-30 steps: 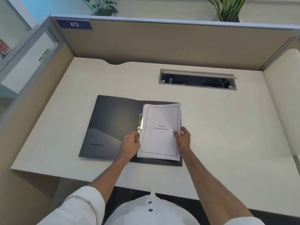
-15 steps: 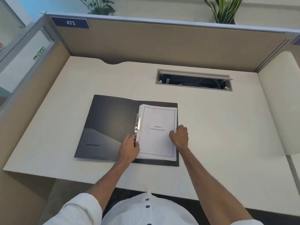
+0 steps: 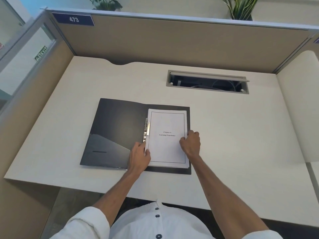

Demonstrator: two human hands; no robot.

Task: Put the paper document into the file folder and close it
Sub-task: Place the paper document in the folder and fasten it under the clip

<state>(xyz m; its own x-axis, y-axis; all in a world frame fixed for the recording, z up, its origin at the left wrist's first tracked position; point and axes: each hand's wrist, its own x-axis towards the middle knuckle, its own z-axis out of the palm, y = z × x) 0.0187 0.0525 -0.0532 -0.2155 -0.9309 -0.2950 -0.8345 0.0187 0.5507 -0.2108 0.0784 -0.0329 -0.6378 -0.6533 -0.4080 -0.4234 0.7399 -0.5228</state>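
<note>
A black file folder [image 3: 117, 128] lies open flat on the desk, its left flap bare. A white paper stack [image 3: 166, 149] titled "Chapter 6 Learning Experience" rests on the right flap, beside the metal clip [image 3: 146, 130] at the spine. My left hand [image 3: 139, 156] holds the stack's lower left edge with the thumb on top. My right hand [image 3: 190, 143] grips the stack's right edge, fingers curled over it.
The cream desk [image 3: 241, 135] has an open cable tray [image 3: 208, 82] at the back right. Tan partition walls [image 3: 172, 44] enclose the back and both sides. Potted plants [image 3: 240, 7] stand behind the partition. The near desk edge runs just below the folder.
The paper stack has shifted left and squared up against the clip. Both hands stayed on its edges, the right hand curling tighter over the right edge.
</note>
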